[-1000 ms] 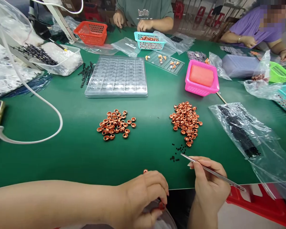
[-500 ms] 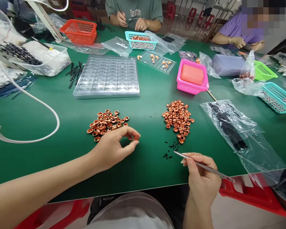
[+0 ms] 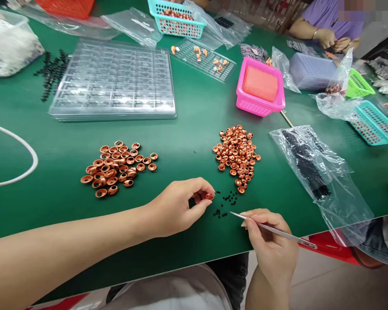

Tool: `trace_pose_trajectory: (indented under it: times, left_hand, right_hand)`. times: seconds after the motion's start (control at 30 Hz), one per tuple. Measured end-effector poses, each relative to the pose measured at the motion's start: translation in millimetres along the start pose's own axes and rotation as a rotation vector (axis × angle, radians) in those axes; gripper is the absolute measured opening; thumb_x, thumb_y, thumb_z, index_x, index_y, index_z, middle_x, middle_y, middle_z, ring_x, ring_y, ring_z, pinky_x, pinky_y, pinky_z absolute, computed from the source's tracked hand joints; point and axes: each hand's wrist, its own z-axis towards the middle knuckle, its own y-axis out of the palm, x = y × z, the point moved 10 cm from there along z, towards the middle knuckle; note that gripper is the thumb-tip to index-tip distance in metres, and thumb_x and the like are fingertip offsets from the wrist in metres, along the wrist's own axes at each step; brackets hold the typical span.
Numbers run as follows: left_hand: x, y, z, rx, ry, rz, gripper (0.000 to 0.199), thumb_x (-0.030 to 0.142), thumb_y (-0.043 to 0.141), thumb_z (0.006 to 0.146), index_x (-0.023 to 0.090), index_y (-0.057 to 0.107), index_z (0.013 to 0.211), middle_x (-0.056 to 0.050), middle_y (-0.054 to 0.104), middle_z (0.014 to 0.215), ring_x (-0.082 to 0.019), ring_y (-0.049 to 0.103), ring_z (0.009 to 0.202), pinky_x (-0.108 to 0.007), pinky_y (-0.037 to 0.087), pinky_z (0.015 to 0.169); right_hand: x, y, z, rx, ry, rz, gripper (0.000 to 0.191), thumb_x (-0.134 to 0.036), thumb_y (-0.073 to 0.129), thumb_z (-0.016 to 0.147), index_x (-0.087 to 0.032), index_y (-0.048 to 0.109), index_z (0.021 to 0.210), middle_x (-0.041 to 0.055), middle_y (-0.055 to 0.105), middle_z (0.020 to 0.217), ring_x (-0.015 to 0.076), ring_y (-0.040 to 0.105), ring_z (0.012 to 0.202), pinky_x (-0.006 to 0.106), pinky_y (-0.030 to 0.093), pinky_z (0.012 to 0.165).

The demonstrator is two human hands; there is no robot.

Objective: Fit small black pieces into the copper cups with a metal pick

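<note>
Between thumb and fingertips, my left hand (image 3: 177,206) pinches one small copper-coloured cup (image 3: 210,196) just left of some tiny black pieces (image 3: 229,198). My right hand (image 3: 273,241) grips metal tweezers (image 3: 278,233), whose tips point left and lie close to those black pieces. Behind them is a heap of copper-coloured cups (image 3: 237,148), each rounded, some showing a hole. A second, looser group of the same cups (image 3: 111,165) lies on the green table (image 3: 187,142) to the left of my left hand.
Stacked clear compartment trays (image 3: 116,82) lie at the back left. A pink basket (image 3: 260,107) holds a red-orange block. On the right is a clear bag (image 3: 345,206) with black strips. A co-worker's hands (image 3: 333,41) show at the back right. A white cable (image 3: 32,159) curves at left.
My left hand has moved right with its cup, away from the left group and toward the black pieces. The tweezers stay near them. The head view has tilted down and shifted.
</note>
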Motion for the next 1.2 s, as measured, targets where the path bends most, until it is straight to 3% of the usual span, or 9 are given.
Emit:
trace_pose_trajectory:
  times: [0.63, 1.2]
  left_hand:
    - [11.0, -3.6, -0.6, 0.044, 0.141, -0.063, 0.024, 0.009, 0.050, 0.087, 0.019, 0.063, 0.105, 0.000, 0.068, 0.089, -0.010, 0.062, 0.074, -0.019, 0.052, 0.071]
    - [8.7, -2.3, -0.5, 0.008, 0.108, -0.066, 0.017, 0.009, 0.057, 0.088, 0.016, 0.065, 0.101, 0.001, 0.066, 0.088, -0.008, 0.060, 0.075, -0.017, 0.050, 0.071]
  right_hand:
    - [-9.5, 5.2, -4.8, -0.033, -0.119, -0.115, 0.022, -0.003, 0.064, 0.081, -0.022, 0.060, 0.091, 0.0001, 0.068, 0.079, 0.0162, 0.069, 0.076, 0.031, 0.056, 0.066]
    - [-14.7, 6.9, -5.0, -0.058, -0.160, -0.090, 0.025, 0.000, 0.064, 0.079, -0.021, 0.061, 0.091, 0.0005, 0.069, 0.079, 0.0167, 0.070, 0.075, 0.030, 0.057, 0.063]
